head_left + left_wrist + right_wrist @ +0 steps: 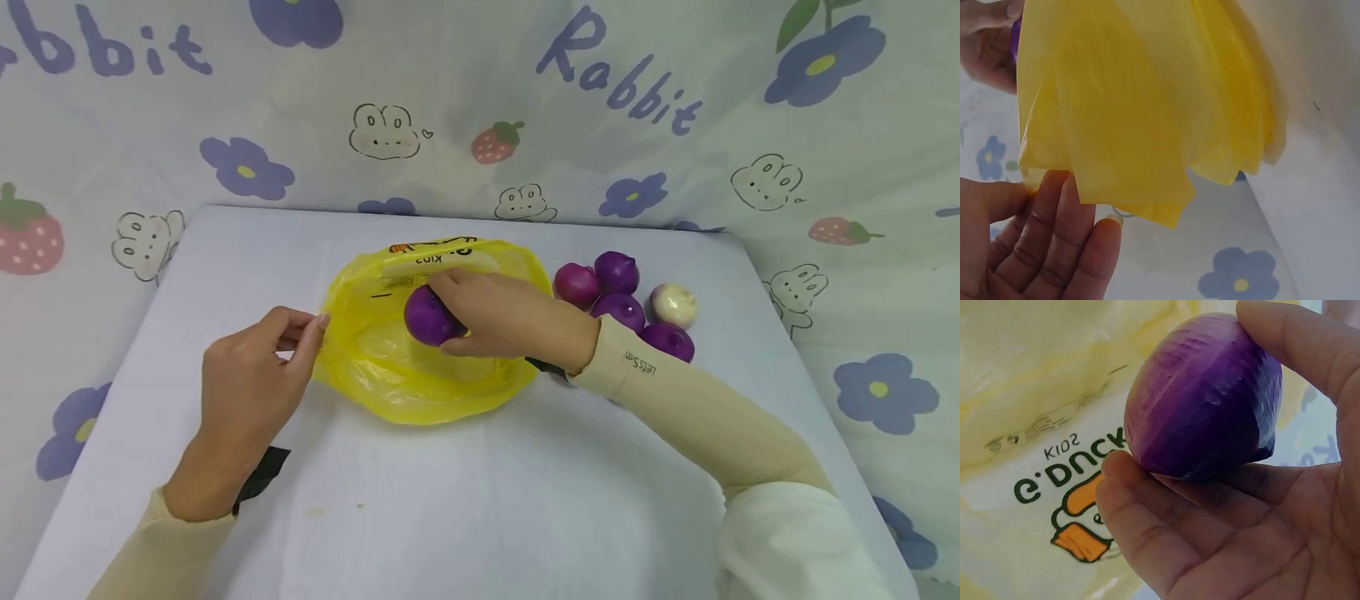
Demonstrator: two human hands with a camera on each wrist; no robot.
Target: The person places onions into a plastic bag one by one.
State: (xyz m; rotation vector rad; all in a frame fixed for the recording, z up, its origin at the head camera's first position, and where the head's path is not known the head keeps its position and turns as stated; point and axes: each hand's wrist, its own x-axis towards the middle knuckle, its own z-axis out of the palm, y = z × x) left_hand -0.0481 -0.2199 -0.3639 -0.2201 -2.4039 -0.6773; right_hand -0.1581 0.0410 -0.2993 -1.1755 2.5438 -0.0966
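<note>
while pinching the left rim of a thin, translucent yellow plastic bag between thumb and fingers of the left hand, probably keeping the mouth spread, holding a glossy, round purple onion over that mouth with the right hand. parting thumb and fingers only to the onion's width, seemingly for a secure grip. pointing the onion's dark nub palmward, yet showing no clear long axis, being so round. seeing loose purple onions and a round, pale onion right of the bag.
</note>
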